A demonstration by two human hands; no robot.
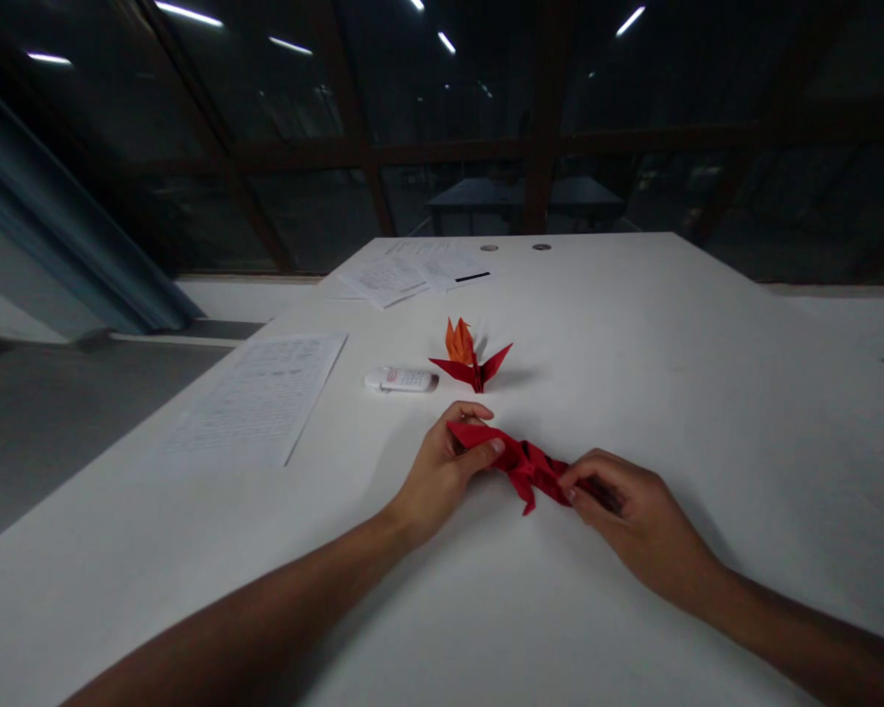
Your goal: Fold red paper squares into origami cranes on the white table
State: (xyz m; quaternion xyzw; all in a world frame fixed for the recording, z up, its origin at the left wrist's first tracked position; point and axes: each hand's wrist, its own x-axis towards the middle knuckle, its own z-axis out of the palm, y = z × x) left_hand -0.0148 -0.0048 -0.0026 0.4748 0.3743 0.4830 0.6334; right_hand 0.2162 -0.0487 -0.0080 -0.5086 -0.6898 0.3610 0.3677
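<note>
The red folded paper (pixel 524 463) is just below and right of the centre of the frame, directly between the two hands. Its long axis slopes gently from a pointed end at the upper left down to the lower right, so it runs from one hand's fingers to the other's. Neither hand is nearer, as each touches an end.

The left hand (pixel 442 469) has its fingers clamped on the left end, thumb on the near face and the other fingers behind. The right hand (pixel 644 525) pinches the right end between thumb and fingers; that end is partly hidden by them. Between the two grips, a narrow flap (pixel 525 494) points down toward the bottom of the frame.

Just above the left hand, a red paper crane (pixel 477 374) stands on the white table (pixel 670 383), with an orange folded figure (pixel 458 342) close behind it. A white oblong object (pixel 401 379) lies to their left.
</note>
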